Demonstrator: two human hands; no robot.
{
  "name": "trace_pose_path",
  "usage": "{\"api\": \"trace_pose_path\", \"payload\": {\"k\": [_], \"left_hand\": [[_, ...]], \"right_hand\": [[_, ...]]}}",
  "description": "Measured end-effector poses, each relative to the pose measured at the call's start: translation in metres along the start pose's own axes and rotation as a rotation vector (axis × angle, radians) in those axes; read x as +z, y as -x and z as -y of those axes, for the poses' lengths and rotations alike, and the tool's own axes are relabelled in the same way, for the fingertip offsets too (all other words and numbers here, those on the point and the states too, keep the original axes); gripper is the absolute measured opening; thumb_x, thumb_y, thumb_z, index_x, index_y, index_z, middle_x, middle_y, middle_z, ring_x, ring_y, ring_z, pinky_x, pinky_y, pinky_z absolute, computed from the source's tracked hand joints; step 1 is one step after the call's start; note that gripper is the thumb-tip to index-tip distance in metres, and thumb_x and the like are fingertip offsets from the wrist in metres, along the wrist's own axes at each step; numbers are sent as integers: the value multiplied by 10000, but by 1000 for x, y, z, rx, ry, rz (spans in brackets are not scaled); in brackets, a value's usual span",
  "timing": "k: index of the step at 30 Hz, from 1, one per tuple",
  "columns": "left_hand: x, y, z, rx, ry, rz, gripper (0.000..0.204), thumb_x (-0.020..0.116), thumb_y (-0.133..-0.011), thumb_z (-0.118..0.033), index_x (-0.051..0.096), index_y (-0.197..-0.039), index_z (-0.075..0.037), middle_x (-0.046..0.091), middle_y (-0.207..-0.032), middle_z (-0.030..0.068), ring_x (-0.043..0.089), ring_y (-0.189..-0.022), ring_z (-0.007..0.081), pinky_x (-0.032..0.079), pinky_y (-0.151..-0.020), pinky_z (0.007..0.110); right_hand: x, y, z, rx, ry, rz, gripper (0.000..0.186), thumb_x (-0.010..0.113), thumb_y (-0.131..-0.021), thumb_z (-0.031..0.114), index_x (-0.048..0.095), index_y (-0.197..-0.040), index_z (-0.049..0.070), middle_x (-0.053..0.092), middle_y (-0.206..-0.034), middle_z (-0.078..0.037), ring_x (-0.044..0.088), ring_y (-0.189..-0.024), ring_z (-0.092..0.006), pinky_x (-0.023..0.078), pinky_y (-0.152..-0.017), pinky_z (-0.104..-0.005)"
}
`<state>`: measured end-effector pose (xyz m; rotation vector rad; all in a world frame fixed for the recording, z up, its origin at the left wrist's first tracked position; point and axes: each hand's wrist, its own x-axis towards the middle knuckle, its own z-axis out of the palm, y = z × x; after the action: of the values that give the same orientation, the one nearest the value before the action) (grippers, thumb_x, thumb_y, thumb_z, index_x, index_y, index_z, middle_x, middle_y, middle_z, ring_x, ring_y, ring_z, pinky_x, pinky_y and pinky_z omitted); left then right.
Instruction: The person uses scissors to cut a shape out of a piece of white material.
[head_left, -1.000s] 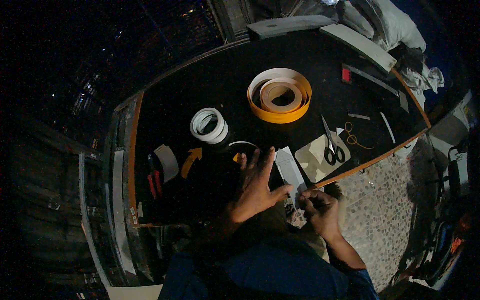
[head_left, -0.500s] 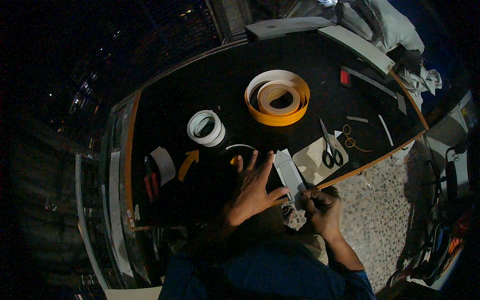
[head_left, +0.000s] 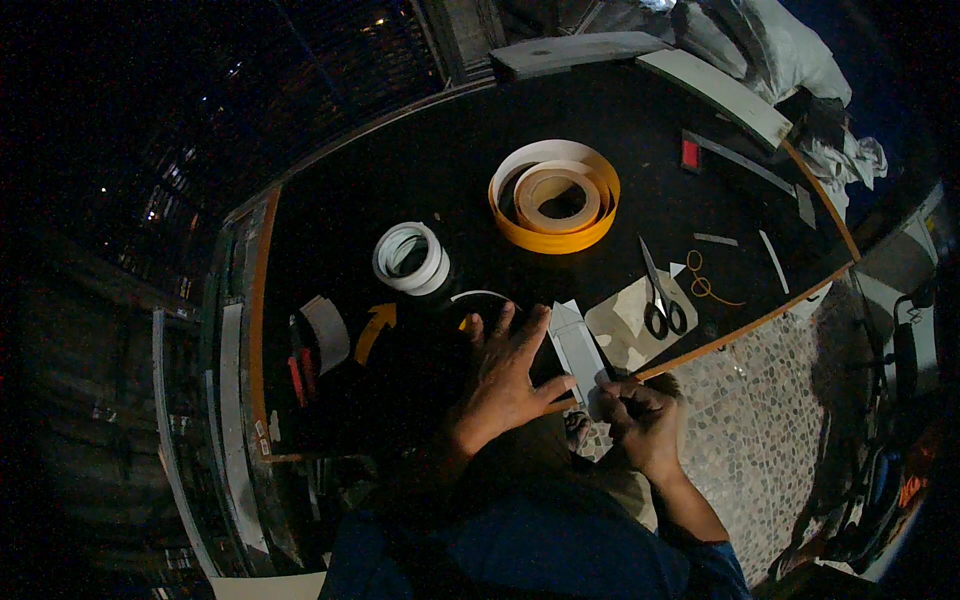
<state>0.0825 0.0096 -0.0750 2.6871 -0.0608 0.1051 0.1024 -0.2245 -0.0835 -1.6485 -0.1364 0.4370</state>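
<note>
A flat pale grey-white strip [head_left: 577, 345] with lines marking a pointed shape at its far end lies at the table's near edge. My left hand [head_left: 507, 378] rests beside it with fingers spread, the thumb tip close to the strip's left edge. At the strip's near end, my right hand [head_left: 645, 425] has its fingers closed in a pinch on it. Just right of the strip, black-handled scissors [head_left: 660, 300] lie on a cream patterned sheet [head_left: 620, 325]. A thin white curved sliver [head_left: 480, 293] sits beyond my left fingertips.
Rolls of yellow-orange tape [head_left: 560, 240] and white tape [head_left: 432, 270] stand on the dark table. A yellow arrow piece [head_left: 374, 330] and red-handled tool [head_left: 303, 370] lie left. Far right is a metal square [head_left: 745, 165] with a red part; a wire loop [head_left: 705, 282] lies nearer.
My right fingers have shifted slightly left on the strip's near end. The left hand stays almost still, and the objects on the table keep their places.
</note>
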Motion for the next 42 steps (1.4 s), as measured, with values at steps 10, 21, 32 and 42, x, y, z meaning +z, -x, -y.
{"api": "trace_pose_path", "payload": {"k": [10, 21, 32, 42], "left_hand": [[1, 1, 2, 28, 5, -12, 972, 729, -878, -549, 326, -1584, -15, 368, -1630, 217, 219, -1542, 470, 12, -1205, 723], [3, 2, 2, 39, -27, -63, 916, 771, -816, -591, 490, -1504, -56, 421, -1609, 188, 287, -1511, 472, 77, -1194, 727], [-6, 0, -6, 31, -56, -41, 736, 739, -861, -542, 608, -1408, -68, 435, -1598, 178, 271, -1521, 465, 9, -1194, 740], [-7, 0, -7, 28, -83, -27, 739, 757, -841, -525, 615, -1400, -62, 433, -1601, 178, 274, -1523, 462, 15, -1197, 741]], "right_hand": [[2, 0, 1, 24, 2, -17, 67, 679, -957, -37, 717, -1008, -59, 735, -908, -80, 667, -772, -103, 535, -651, -261], [2, 1, 8, 50, -20, 25, 135, 623, -957, -98, 703, -1057, -55, 731, -965, -92, 676, -844, -119, 554, -722, -276], [-1, -1, -5, -9, 1, 18, 191, 637, -945, -89, 678, -1127, -51, 729, -968, -110, 690, -834, -127, 559, -716, -284], [6, 1, 1, -24, -90, -26, 271, 616, -951, -101, 654, -1217, -62, 728, -924, -120, 701, -753, -147, 545, -589, -283]]}}
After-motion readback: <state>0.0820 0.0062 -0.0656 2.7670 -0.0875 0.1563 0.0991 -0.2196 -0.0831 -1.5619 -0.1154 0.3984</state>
